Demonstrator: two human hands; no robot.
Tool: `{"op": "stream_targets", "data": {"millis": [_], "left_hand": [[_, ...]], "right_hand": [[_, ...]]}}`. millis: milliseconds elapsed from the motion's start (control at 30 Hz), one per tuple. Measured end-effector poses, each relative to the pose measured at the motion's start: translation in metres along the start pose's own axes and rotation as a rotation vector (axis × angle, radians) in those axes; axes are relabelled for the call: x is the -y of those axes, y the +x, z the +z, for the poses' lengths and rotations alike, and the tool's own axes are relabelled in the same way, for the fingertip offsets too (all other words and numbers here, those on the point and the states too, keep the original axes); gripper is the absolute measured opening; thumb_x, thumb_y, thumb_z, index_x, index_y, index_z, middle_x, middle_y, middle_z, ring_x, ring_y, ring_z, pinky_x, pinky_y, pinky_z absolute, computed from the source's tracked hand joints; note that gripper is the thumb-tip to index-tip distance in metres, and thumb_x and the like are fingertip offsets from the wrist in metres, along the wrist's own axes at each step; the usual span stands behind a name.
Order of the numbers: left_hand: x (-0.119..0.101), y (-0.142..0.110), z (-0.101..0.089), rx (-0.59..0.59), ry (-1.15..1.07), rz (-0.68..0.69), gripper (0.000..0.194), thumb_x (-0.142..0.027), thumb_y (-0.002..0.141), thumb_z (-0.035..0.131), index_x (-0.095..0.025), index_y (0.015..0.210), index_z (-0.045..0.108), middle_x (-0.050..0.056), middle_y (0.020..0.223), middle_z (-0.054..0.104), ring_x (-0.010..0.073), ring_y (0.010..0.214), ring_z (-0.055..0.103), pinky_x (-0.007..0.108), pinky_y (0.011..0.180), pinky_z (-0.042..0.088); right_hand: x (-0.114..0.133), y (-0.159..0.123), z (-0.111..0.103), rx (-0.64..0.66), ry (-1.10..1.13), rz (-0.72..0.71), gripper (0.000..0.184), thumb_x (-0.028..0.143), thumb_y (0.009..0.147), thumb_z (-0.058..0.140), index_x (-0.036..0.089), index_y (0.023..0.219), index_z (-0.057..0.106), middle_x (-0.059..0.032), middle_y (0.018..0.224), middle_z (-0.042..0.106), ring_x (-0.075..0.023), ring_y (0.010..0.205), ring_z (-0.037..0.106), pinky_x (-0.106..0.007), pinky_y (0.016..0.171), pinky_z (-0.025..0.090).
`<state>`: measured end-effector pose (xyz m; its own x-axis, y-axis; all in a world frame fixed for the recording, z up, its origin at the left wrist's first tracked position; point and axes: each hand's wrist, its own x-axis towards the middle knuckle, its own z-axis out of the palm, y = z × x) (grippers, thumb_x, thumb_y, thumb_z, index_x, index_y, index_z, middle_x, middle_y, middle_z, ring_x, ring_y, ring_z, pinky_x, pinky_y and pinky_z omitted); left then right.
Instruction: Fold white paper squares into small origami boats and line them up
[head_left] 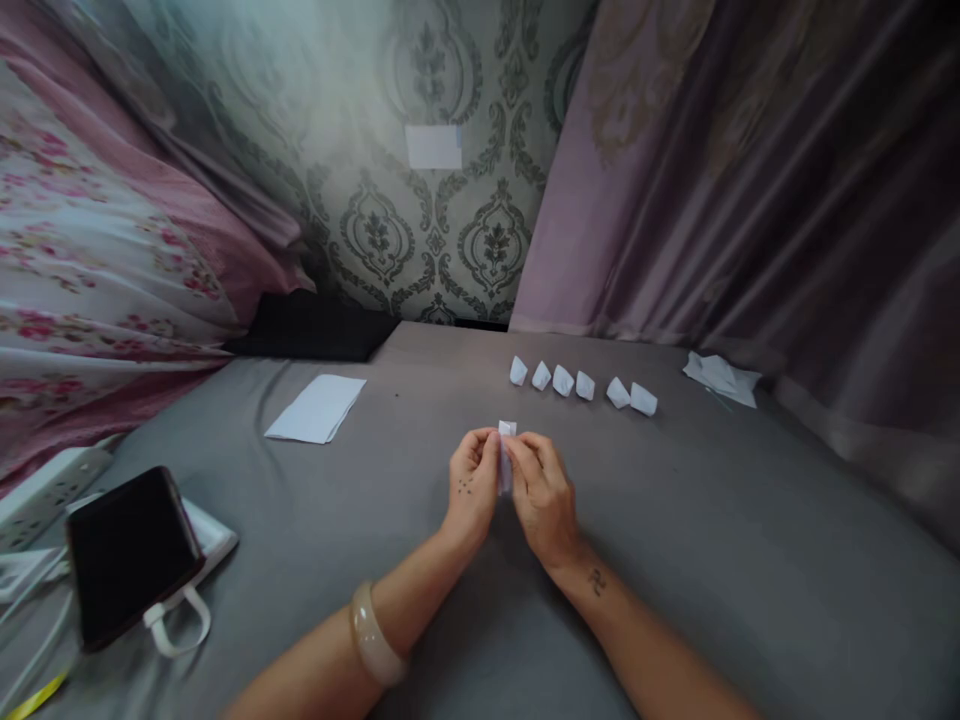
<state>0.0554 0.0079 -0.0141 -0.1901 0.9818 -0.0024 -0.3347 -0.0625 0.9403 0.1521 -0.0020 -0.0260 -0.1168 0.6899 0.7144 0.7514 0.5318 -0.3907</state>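
Left hand (471,488) and right hand (544,498) pinch a folded white paper strip (507,428) upright, seemingly to keep its creases closed (lifted off the grey cloth (712,520)); six folded paper pieces (585,386) stand lined up beyond.

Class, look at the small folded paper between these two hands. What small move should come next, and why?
Probably crease the fold firmly with the right hand: it and the left hand pinch the small white paper upright, and the six folded paper pieces lying in a row ahead look sharply creased.
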Motion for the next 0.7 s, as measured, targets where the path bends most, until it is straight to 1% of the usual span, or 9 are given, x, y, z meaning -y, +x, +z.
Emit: {"op": "stream_targets", "data": {"millis": [67, 167, 367, 700], "left_hand": [[0.0016, 0.0005, -0.0021, -0.003, 0.009, -0.005, 0.028, -0.042, 0.081, 0.06, -0.015, 0.086, 0.058, 0.001, 0.075, 0.06, 0.0104, 0.066, 0.054, 0.021, 0.062, 0.042], [0.0036, 0.0013, -0.0058, 0.025, 0.01, -0.001, 0.025, -0.039, 0.082, 0.058, -0.015, 0.088, 0.058, 0.002, 0.08, 0.064, 0.0111, 0.069, 0.056, 0.022, 0.064, 0.043], [0.006, 0.0026, -0.0098, 0.112, -0.046, -0.004, 0.022, -0.032, 0.083, 0.058, -0.015, 0.097, 0.061, 0.005, 0.091, 0.068, 0.0132, 0.081, 0.06, 0.023, 0.075, 0.045], [0.0058, 0.003, -0.0103, 0.111, -0.049, 0.002, 0.023, -0.031, 0.083, 0.059, -0.016, 0.098, 0.066, 0.006, 0.095, 0.07, 0.0145, 0.084, 0.062, 0.026, 0.079, 0.047]], "right_hand": [[-0.0018, -0.0022, 0.0028, 0.015, 0.039, 0.011, 0.035, 0.015, 0.094, 0.041, 0.026, 0.124, 0.056, -0.0077, 0.107, 0.057, -0.0177, 0.101, 0.056, -0.033, 0.088, 0.049], [-0.004, -0.0035, 0.0066, 0.018, 0.089, 0.024, 0.037, 0.015, 0.094, 0.042, 0.026, 0.127, 0.053, -0.0075, 0.108, 0.056, -0.0175, 0.102, 0.055, -0.034, 0.091, 0.048], [-0.0058, -0.0032, 0.0075, 0.015, 0.081, -0.036, 0.045, 0.014, 0.094, 0.043, 0.028, 0.137, 0.044, -0.008, 0.108, 0.057, -0.0177, 0.1, 0.056, -0.035, 0.088, 0.049], [-0.0022, -0.0014, 0.0035, 0.045, 0.043, -0.084, 0.052, 0.01, 0.093, 0.041, 0.026, 0.142, 0.037, -0.0101, 0.105, 0.057, -0.0191, 0.098, 0.055, -0.037, 0.085, 0.05]]}}
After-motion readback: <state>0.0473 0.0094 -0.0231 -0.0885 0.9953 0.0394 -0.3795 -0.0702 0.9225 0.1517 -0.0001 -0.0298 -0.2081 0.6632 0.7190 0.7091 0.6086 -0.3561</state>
